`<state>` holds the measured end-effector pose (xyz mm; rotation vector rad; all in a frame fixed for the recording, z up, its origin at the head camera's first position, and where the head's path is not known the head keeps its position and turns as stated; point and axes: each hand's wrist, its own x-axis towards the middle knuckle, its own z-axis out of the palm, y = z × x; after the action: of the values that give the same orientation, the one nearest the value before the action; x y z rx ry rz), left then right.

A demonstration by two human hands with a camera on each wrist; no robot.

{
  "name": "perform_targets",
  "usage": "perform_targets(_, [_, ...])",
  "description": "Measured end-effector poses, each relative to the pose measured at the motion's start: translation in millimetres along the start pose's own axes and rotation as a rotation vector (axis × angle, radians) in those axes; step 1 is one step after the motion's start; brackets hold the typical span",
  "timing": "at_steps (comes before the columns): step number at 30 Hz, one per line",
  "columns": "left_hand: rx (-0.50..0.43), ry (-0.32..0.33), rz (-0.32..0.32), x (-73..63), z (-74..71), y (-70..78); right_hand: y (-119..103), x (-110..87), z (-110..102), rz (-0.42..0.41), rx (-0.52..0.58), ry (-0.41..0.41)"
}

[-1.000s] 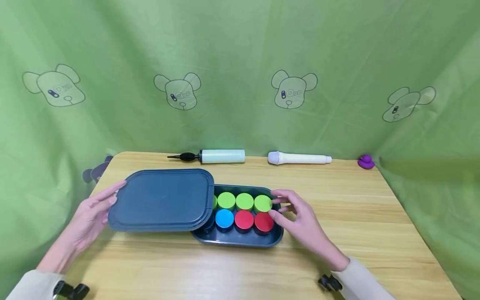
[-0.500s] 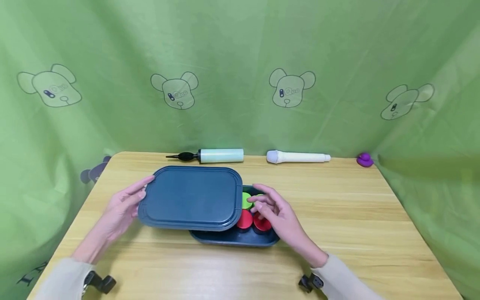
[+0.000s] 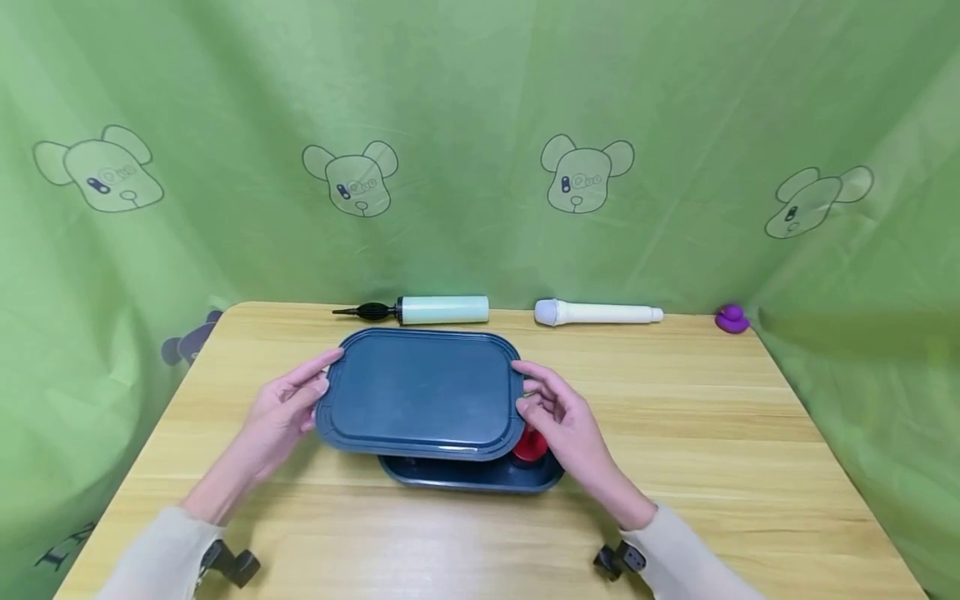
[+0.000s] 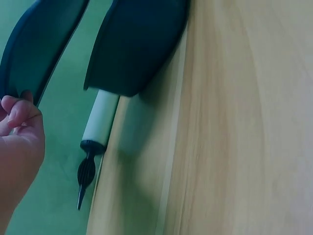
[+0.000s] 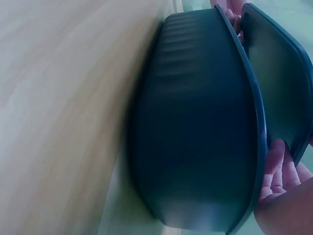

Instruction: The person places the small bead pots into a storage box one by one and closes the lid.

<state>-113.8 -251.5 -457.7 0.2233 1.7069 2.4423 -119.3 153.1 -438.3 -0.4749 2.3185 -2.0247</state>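
A dark blue lid (image 3: 423, 392) hangs a little above the dark blue box (image 3: 472, 477) and covers most of it. My left hand (image 3: 281, 417) grips the lid's left edge, thumb on top; the left wrist view has its curled fingers at the lid's rim. At the opposite edge, my right hand (image 3: 562, 425) holds the lid between thumb and fingers. One red-topped round container (image 3: 530, 446) shows in the box beside the right thumb. Other contents are hidden beneath the lid. In the right wrist view a gap separates the lid (image 5: 276, 73) from the box (image 5: 195, 117).
Along the back edge of the wooden table (image 3: 712, 450) lie a hand pump (image 3: 444, 310) with a black nozzle, a white toy microphone (image 3: 600, 313) and a purple rubber duck (image 3: 731, 318). A green curtain (image 3: 465, 75) hangs behind.
My left hand has carried the lid rightward over the box, hiding the green and blue tops. My right hand has moved from above the containers to the lid's right edge and taken hold there.
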Motion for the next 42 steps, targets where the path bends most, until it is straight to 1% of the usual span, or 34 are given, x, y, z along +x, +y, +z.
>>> perform_targets(3, [0.025,-0.013,0.004,0.3,7.4,-0.9,-1.5,-1.4,-5.7,-0.012,-0.001,0.022])
perform_targets(6, [0.021,-0.027,0.002,2.0,15.2,-1.0,-3.2,-3.8,-11.9,-0.008,-0.005,0.040])
perform_targets(8, [0.010,-0.018,-0.007,3.2,20.9,-0.9,-3.3,-5.4,-15.8,0.000,-0.011,0.048])
perform_targets(14, [0.000,0.055,-0.048,8.1,41.5,-0.2,-2.8,-8.2,-26.9,0.028,-0.012,0.082])
perform_targets(19, [0.022,0.127,-0.088,14.2,56.7,2.2,-2.9,-6.8,-36.4,0.025,0.040,0.110])
perform_targets(22, [0.040,0.156,-0.109,16.3,61.5,3.6,-2.8,-5.9,-41.0,0.027,0.076,0.131])
perform_targets(25, [0.076,0.169,-0.102,16.4,63.7,5.4,-2.5,-7.4,-44.4,0.046,0.086,0.157])
perform_targets(27, [0.104,0.180,-0.091,16.1,64.7,7.1,-1.7,-9.7,-45.6,0.062,0.069,0.177])
perform_targets(29, [0.120,0.193,-0.090,15.0,65.6,9.1,-0.4,-12.1,-45.4,0.058,0.050,0.202])
perform_targets(32, [0.126,0.205,-0.073,14.5,66.1,12.2,0.4,-14.6,-44.4,0.015,0.008,0.234])
perform_targets(34, [0.115,0.197,-0.071,14.6,65.1,14.1,-0.8,-15.5,-44.4,-0.026,-0.003,0.243])
perform_targets(35, [0.114,0.182,-0.058,14.9,64.4,14.6,-1.8,-15.9,-44.9,-0.040,-0.006,0.242])
perform_targets(38, [0.117,0.123,-0.030,16.1,61.6,15.4,-5.1,-16.9,-47.7,-0.055,-0.017,0.234])
perform_targets(41, [0.138,0.058,-0.006,16.9,60.3,15.0,-6.3,-18.2,-52.2,-0.062,-0.065,0.222])
perform_targets(42, [0.143,0.045,-0.008,17.0,60.2,15.1,-6.1,-18.9,-54.0,-0.066,-0.077,0.216])
